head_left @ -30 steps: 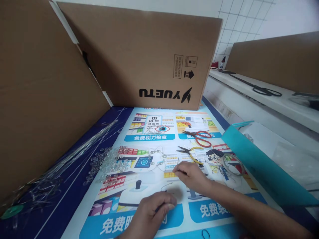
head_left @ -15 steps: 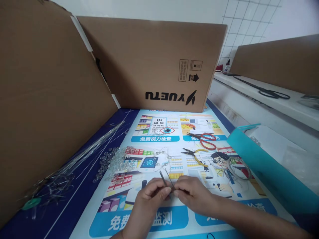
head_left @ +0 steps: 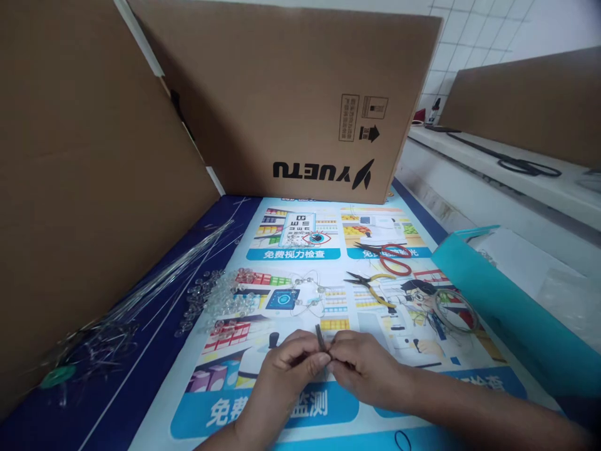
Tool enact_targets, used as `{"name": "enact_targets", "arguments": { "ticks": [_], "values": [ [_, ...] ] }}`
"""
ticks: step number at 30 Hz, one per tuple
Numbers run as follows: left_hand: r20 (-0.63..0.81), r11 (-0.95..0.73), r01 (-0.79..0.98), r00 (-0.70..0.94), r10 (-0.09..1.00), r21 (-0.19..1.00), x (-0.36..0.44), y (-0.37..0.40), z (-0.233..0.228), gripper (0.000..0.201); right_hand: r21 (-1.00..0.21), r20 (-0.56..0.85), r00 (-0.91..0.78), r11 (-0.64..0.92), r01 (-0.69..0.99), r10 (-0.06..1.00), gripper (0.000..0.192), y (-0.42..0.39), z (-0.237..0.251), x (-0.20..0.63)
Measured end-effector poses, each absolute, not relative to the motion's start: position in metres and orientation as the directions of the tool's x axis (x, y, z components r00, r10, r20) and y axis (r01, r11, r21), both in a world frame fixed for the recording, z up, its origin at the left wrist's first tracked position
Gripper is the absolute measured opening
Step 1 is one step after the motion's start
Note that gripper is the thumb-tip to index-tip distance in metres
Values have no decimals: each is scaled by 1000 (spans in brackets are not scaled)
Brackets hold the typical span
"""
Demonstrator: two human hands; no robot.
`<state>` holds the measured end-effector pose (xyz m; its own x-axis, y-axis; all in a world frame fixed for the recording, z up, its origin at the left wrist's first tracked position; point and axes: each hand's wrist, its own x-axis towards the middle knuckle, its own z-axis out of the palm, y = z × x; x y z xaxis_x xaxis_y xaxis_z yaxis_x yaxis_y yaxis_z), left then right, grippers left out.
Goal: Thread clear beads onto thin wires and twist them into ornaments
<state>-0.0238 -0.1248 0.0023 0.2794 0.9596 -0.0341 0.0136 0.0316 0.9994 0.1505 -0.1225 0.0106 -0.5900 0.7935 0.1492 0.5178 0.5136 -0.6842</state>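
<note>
Both hands meet low over the printed blue-and-white poster [head_left: 300,250] covering the bench: the left hand [head_left: 286,369] and right hand [head_left: 366,369] pinch a short, thin dark metal wire piece [head_left: 320,338] between them, fingers closed on it, its tip poking up. It looks like a bending or joining step, though the wire is too fine to be sure. Next comes a small, controlled twist. Clear round beads [head_left: 220,300] and yellow-handled pliers [head_left: 370,285] lie beyond.
</note>
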Motion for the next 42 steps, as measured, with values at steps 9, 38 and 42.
{"name": "enact_targets", "arguments": {
  "ticks": [9,38,42],
  "values": [
    [105,-177,182,352,930,967,-34,-133,22,10,-585,89,-686,595,551,722,18,-115,28,167],
    [-177,-11,539,296,939,843,-59,-132,10,21,-180,-213,-640,614,769,739,21,-121,52,228],
    [-55,-110,560,270,961,821,-65,-130,10,15,-174,-161,-735,714,678,659,20,-111,58,191]
  ]
}}
